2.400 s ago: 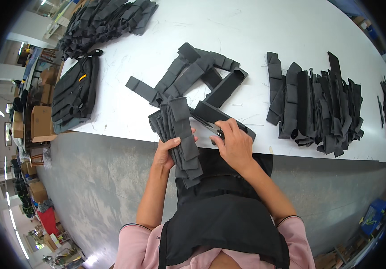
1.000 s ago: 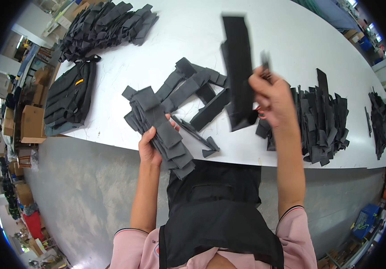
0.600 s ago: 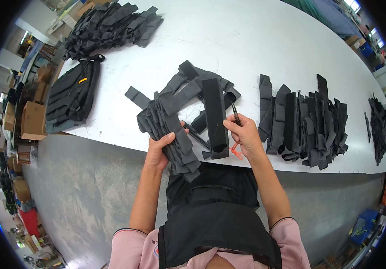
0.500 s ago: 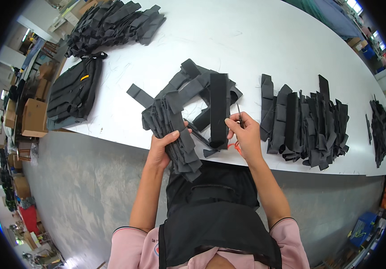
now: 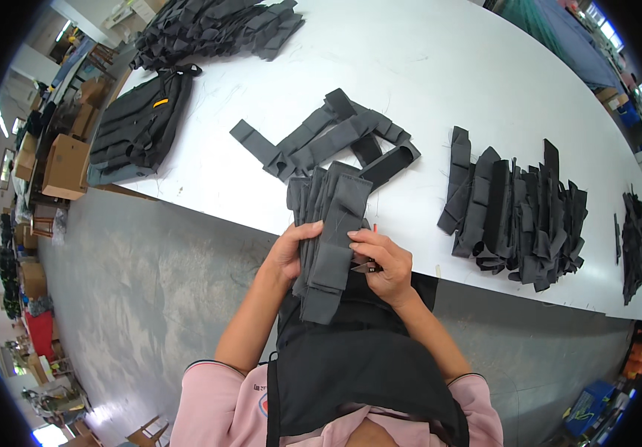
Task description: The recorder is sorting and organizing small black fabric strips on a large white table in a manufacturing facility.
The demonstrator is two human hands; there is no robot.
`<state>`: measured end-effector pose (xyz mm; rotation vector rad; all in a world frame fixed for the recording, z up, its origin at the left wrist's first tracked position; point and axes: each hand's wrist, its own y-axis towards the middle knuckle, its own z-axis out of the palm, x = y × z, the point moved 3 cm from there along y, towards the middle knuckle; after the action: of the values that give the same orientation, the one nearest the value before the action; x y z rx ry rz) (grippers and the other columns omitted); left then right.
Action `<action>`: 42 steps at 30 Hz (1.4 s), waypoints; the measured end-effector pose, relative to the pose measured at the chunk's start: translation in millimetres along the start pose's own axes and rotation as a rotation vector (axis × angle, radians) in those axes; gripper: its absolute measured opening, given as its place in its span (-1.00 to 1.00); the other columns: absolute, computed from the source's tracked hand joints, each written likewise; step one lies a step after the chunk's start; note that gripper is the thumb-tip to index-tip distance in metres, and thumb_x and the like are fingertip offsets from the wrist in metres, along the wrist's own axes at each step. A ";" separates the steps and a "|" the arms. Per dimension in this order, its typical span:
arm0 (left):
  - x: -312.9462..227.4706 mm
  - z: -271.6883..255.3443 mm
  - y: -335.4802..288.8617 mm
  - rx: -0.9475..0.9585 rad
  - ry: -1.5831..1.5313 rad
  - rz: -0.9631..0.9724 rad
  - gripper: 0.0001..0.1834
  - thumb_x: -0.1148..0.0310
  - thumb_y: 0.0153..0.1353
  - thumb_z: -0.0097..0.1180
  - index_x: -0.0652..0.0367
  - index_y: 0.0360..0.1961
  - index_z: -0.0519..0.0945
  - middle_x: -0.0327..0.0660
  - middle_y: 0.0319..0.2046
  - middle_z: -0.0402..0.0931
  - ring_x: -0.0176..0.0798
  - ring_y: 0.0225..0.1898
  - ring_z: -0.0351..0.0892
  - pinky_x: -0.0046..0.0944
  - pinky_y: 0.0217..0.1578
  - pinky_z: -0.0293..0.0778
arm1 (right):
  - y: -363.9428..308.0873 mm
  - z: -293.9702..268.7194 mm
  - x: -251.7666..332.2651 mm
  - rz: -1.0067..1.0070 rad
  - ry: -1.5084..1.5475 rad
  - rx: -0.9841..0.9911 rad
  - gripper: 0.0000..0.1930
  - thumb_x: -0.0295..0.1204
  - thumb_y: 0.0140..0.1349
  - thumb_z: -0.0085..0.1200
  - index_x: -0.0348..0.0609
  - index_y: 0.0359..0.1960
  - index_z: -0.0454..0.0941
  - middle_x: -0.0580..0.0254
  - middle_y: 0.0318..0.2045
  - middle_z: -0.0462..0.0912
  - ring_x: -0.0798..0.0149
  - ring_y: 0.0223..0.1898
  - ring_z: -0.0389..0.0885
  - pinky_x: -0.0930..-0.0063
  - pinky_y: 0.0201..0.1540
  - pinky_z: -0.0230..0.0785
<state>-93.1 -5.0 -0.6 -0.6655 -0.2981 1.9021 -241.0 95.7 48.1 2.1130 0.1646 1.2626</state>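
Observation:
A thick bundle of dark grey fabric strips (image 5: 332, 238) is held up in front of my apron at the table's near edge. My left hand (image 5: 290, 249) is closed around its left side, thumb on top. At the bundle's right edge, my right hand (image 5: 386, 264) pinches the front strip between thumb and fingers. Thread snips (image 5: 366, 267) are tucked in that same hand, their metal blades showing below the fingers and pointing left. Just beyond the bundle, several loose fabric strips (image 5: 332, 145) lie crossed on the table.
The white table (image 5: 410, 74) is strewn with thread bits. To the right stands a row of dark strips (image 5: 518, 216), with a further dark pile (image 5: 637, 246) at the far right edge. A black backpack (image 5: 142, 127) and a large heap of strips (image 5: 217, 30) lie at the left.
A black strip that the right hand held up has joined the bundle or gone behind it; I cannot tell which. The bundle has moved right and stands more upright, and the snips now point left.

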 end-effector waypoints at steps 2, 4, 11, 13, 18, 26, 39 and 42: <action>-0.1 8.4 -4.7 0.016 0.064 0.092 -0.49 0.44 0.00 0.24 0.34 0.00 0.41 -0.06 -0.14 0.53 -0.16 -0.18 0.59 -0.24 -0.15 0.56 | -3.2 1.4 -1.5 0.023 0.007 -0.010 -0.61 -0.84 -0.27 0.03 -0.21 -0.33 0.54 0.19 -0.22 0.63 0.21 -0.26 0.65 0.53 -0.37 0.52; 2.5 10.0 -2.7 0.044 0.125 0.060 -0.45 0.44 -0.03 0.26 0.32 0.03 0.39 -0.07 -0.12 0.52 -0.17 -0.16 0.58 -0.24 -0.13 0.55 | -5.0 -0.5 -2.3 0.067 0.038 -0.034 -0.62 -0.83 -0.26 0.02 -0.21 -0.32 0.54 0.18 -0.19 0.63 0.19 -0.23 0.64 0.49 -0.33 0.53; -8.8 32.0 4.8 -0.138 0.494 0.056 -0.41 0.53 -0.14 0.15 0.34 0.04 0.39 -0.07 -0.12 0.52 -0.15 -0.14 0.57 -0.19 -0.05 0.49 | -7.0 -3.5 -7.9 0.102 -0.260 0.050 -0.62 -0.74 -0.19 0.01 -0.14 -0.26 0.54 0.28 -0.05 0.58 0.19 0.03 0.51 0.40 -0.14 0.48; -9.8 51.8 19.1 -0.108 0.590 0.039 -0.47 0.53 -0.16 0.19 0.33 -0.04 0.44 -0.11 -0.18 0.54 -0.20 -0.20 0.57 -0.23 -0.11 0.49 | -11.1 -19.8 -7.8 0.159 -0.315 -0.006 -0.63 -0.74 -0.16 0.02 -0.14 -0.25 0.54 0.26 -0.07 0.59 0.15 0.01 0.53 0.44 -0.17 0.49; -20.4 138.4 63.7 0.056 1.364 0.289 -0.57 0.48 -0.17 0.27 0.32 -0.18 0.52 -0.17 -0.28 0.57 -0.29 -0.28 0.57 -0.31 -0.20 0.46 | -39.8 -67.2 1.1 0.423 -0.214 -0.259 -0.68 -0.74 -0.09 0.02 -0.16 -0.25 0.55 0.28 -0.24 0.61 0.15 -0.16 0.59 0.35 -0.09 0.47; 79.6 350.9 117.0 1.097 2.121 1.199 -0.25 0.53 -0.16 0.18 -0.12 0.17 0.34 -0.23 -0.20 0.56 -0.13 -0.13 0.51 -0.16 0.09 0.22 | -80.6 -63.8 -12.4 0.498 -0.180 -0.173 -0.75 -0.64 -0.02 0.05 -0.11 -0.26 0.52 0.25 -0.28 0.60 0.13 -0.23 0.59 0.23 0.08 0.36; 228.6 356.6 217.5 1.338 2.510 0.849 -0.11 0.58 -0.17 -0.03 -0.26 0.29 0.15 -0.09 0.35 -0.12 0.01 0.40 -0.25 0.36 0.25 -0.32 | -111.0 -84.5 -22.2 0.651 -0.052 -0.092 -0.78 -0.55 0.03 0.03 -0.06 -0.24 0.50 0.29 -0.25 0.57 0.08 -0.29 0.58 0.32 -0.30 0.43; 193.6 357.6 194.9 1.165 2.111 0.939 -0.13 0.57 -0.14 -0.01 -0.14 0.31 0.12 -0.04 0.38 -0.29 0.07 0.40 -0.33 0.19 0.30 -0.32 | -106.3 -85.2 -23.0 0.595 -0.106 -0.070 -0.74 -0.63 -0.01 0.03 -0.12 -0.23 0.50 0.18 -0.33 0.57 0.17 -0.33 0.63 0.41 -0.32 0.46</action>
<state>-504.1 121.8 134.8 -1.5405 2.4434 0.7050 -300.1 208.5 -5.5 2.2392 -0.5871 1.4426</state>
